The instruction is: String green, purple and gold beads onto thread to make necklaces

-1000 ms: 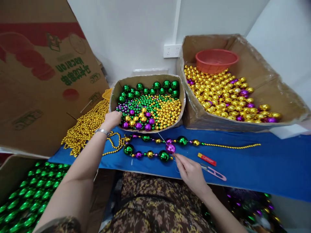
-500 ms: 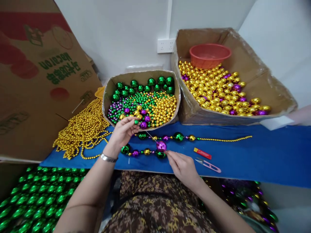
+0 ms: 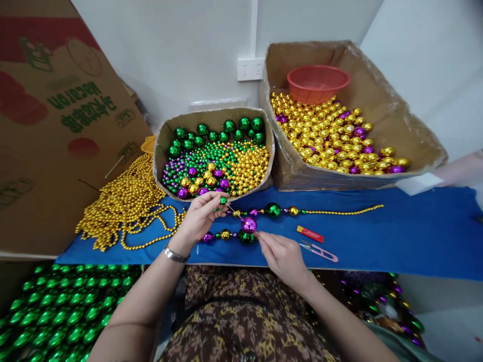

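Observation:
My left hand pinches a small green bead between thumb and fingertips. From that bead a thin beading needle slants down to a large purple bead, which is threaded on it. My right hand is closed just behind the purple bead, gripping the needle's lower end; the fingers hide that end. Below and behind lies a strand of mixed beads on the blue cloth, partly covered by my left hand. Another strand runs farther back and ends in a gold bead chain.
A low box of green, purple and gold beads stands behind my hands. Right of it is a bigger box with gold beads and a red bowl. Gold bead chains heap at left. Thread snips and a red-yellow cutter lie right.
My left hand has moved right and slightly down, bringing the green bead to the needle's tip. My right hand stays almost in place, and the view has shifted slightly.

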Tool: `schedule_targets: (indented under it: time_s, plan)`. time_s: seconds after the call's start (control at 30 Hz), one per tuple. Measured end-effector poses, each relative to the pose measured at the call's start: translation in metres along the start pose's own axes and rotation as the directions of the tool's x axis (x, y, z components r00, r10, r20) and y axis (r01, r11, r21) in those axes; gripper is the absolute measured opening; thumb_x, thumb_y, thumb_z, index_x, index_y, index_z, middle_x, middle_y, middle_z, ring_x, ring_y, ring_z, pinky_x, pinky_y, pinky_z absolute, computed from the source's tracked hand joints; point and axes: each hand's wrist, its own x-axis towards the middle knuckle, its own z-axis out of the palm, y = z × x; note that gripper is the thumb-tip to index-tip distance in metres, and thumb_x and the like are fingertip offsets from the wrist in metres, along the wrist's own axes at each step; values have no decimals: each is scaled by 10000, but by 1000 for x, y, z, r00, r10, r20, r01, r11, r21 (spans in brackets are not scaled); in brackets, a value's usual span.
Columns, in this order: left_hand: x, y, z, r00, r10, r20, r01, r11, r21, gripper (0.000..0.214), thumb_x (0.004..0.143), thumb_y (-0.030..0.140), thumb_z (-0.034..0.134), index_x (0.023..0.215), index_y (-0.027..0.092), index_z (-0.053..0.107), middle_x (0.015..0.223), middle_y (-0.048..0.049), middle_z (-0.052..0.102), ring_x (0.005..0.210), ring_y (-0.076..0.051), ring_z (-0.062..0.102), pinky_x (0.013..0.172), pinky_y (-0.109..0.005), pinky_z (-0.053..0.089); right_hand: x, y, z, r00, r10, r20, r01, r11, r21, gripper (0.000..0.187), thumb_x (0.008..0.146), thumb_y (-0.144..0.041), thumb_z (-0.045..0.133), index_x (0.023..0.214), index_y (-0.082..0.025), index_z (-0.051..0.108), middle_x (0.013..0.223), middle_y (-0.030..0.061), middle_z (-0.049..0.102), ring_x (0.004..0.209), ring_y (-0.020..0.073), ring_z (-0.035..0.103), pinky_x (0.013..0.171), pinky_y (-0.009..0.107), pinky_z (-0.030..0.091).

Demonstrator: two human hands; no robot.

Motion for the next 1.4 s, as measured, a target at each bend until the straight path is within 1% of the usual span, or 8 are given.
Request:
schedule_targets:
  time_s: [0.4, 0.8, 0.87, 0.97, 1.07, 1.17, 1.27, 1.4]
  plan:
    - [-2, -3, 0, 999, -12, 36, 13, 1000, -27, 272, 759, 330, 748, 940, 128, 730, 768, -62, 677, 687, -126, 633, 631, -228, 539, -5, 7, 2, 999, -41, -7, 41, 997, -68, 308, 988, -212, 381, 1025, -169, 684, 784, 48, 732, 685, 149, 680, 638, 239, 471]
    - [-14, -37, 13, 992, 73, 107, -110, 911, 397, 372, 801, 393, 687, 1085, 165, 609, 778, -29, 653, 665, -124, 609, 637, -235, 494, -4, 8, 14, 998, -28, -64, 24, 998, -54, 275, 986, -201, 392, 911, -168, 655, 745, 57, 708, 668, 141, 658, 661, 234, 462]
    - [-8, -21, 4, 965, 235, 118, -258, 756, 601, 314, 856, 406, 613, 1053, 162, 634, 871, -70, 676, 762, -160, 626, 702, -271, 497, -6, 11, 12, 997, -12, -77, 9, 999, -32, 281, 992, -228, 389, 909, -171, 651, 765, 62, 712, 670, 146, 660, 660, 240, 470]
    - [16, 8, -14, 851, 488, 196, -343, 232, 910, 290, 887, 372, 563, 1061, 159, 656, 1019, -118, 676, 964, -242, 599, 879, -370, 453, -7, 13, 10, 995, 2, -104, -4, 1000, -20, 290, 997, -251, 383, 904, -169, 645, 780, 67, 714, 669, 150, 658, 659, 244, 472]
    - [48, 25, -29, 885, 377, 274, -205, -214, 955, 311, 894, 296, 533, 1143, 146, 644, 1075, -154, 658, 1044, -308, 551, 934, -442, 397, -4, 12, 10, 995, 8, -100, -8, 1000, 1, 285, 999, -246, 384, 894, -171, 638, 752, 56, 700, 658, 143, 647, 644, 235, 457]
    - [74, 27, -39, 952, 198, 234, -144, -386, 911, 326, 846, 248, 589, 1157, 172, 647, 1059, -149, 655, 1011, -325, 563, 872, -435, 421, -3, 9, 11, 996, 14, -86, -14, 1000, 9, 271, 997, -228, 391, 876, -171, 627, 722, 42, 683, 633, 134, 626, 618, 233, 428]
    - [87, 26, -43, 951, 202, 235, -157, -339, 928, 317, 838, 248, 597, 1143, 183, 646, 1048, -134, 649, 976, -307, 589, 819, -405, 452, -3, 11, 11, 994, 17, -111, -17, 1000, -3, 270, 996, -218, 394, 853, -174, 618, 699, 34, 671, 599, 126, 602, 599, 235, 406]
    - [83, 26, -40, 859, 471, 202, -255, 51, 966, 355, 818, 311, 643, 1139, 163, 608, 1091, -127, 638, 945, -243, 611, 812, -369, 488, -3, 13, 7, 992, 32, -121, -30, 999, 22, 257, 993, -215, 402, 850, -174, 611, 699, 34, 662, 602, 126, 600, 606, 233, 407]
